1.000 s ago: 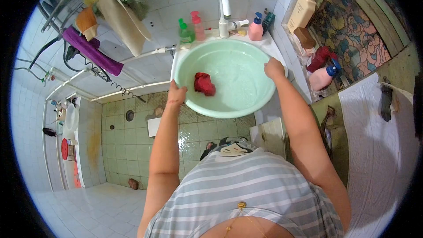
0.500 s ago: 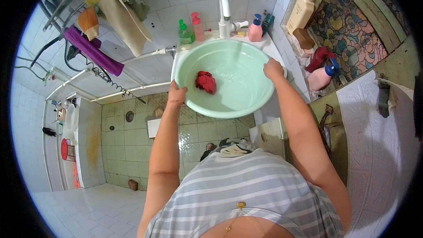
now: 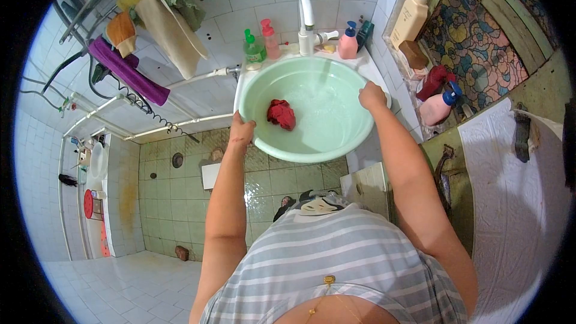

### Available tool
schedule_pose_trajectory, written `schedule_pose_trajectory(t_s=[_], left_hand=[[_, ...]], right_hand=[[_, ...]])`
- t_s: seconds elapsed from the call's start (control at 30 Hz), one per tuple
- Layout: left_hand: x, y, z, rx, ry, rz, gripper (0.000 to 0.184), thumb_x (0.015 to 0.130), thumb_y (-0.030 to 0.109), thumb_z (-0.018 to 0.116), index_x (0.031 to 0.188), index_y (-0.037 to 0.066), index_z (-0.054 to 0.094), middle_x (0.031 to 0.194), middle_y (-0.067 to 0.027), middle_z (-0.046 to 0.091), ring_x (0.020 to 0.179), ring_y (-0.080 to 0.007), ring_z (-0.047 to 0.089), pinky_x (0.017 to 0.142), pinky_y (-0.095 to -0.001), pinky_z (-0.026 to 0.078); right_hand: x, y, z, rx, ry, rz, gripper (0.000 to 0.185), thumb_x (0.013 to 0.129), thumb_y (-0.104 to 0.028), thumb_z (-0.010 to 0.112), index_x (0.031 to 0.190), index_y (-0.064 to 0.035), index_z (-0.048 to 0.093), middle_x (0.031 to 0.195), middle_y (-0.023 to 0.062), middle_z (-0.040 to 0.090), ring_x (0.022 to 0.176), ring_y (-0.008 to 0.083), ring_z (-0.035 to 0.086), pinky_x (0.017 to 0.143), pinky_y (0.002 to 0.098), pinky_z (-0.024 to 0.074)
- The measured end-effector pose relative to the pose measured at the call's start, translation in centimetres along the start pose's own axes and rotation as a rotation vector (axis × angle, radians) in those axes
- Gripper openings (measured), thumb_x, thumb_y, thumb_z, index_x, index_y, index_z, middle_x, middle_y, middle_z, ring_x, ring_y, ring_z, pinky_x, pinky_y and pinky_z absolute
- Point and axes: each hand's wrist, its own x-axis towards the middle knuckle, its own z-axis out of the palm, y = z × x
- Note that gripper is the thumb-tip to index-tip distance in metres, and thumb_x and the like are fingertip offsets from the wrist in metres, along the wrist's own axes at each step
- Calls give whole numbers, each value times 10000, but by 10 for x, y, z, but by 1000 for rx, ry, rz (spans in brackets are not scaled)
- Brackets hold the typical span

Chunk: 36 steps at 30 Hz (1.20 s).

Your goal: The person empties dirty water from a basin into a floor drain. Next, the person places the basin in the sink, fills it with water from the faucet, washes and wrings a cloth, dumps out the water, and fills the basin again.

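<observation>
A large pale green basin rests on the white sink, under the white faucet. My left hand grips its rim at the left, fingers curled over the edge. On the opposite side my right hand is closed round the rim. Inside the basin, left of the middle, lies a crumpled red cloth. Water runs from the spout into the basin, and the surface below it is rippled.
Behind the basin stand a green soap bottle, a pink pump bottle and a blue-topped pink bottle. More bottles line the right ledge, including a cream one. Towels, one a purple towel, hang at left.
Both hands stay on the basin's rim and the red cloth keeps its place. The whole view has shifted very slightly; otherwise little differs.
</observation>
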Motion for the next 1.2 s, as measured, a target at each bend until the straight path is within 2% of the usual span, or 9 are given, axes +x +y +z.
schedule_pose_trajectory(t_s=[0.2,0.5,0.8,1.0,1.13,1.2], left_hand=[[1,0,-1,22,6,-2,514,665,-16,488,1167,-8,379,1041,-163,528,940,-260,536,767,-332,442],[-2,6,-2,56,-4,15,549,653,-11,503,1185,-21,368,1061,-173,523,964,-266,523,832,-318,401],[19,-24,-6,108,15,27,551,650,26,531,1178,-19,378,1054,-190,522,968,-272,520,831,-326,401],[14,-14,-5,65,11,-10,530,652,34,536,1161,-16,395,1040,-172,535,952,-270,529,809,-329,414],[11,-9,-6,72,-62,-25,589,679,70,558,1215,-12,329,1084,-189,512,987,-283,511,832,-329,410],[35,-48,-7,156,-63,-13,675,700,112,570,1273,-12,234,1163,-213,457,1058,-305,466,884,-340,379]], right_hand=[[2,0,1,-3,1,-1,259,763,-163,506,984,-32,548,1015,182,567,965,316,541,794,404,439],[6,2,4,1,-15,3,275,766,-150,483,1008,-30,535,1044,181,552,982,314,531,817,401,425],[6,1,1,-11,-30,-7,290,759,-137,477,1019,-19,526,1048,192,547,989,323,525,824,402,420],[3,-2,-1,-13,-32,1,277,767,-135,466,1010,-20,535,1052,195,544,999,325,520,830,396,418],[16,10,15,17,61,-74,313,767,-219,532,994,-4,534,1008,216,553,949,338,533,809,400,424],[36,26,36,-54,84,-161,328,759,-214,526,1020,-14,517,1005,207,553,938,341,533,805,399,425]])
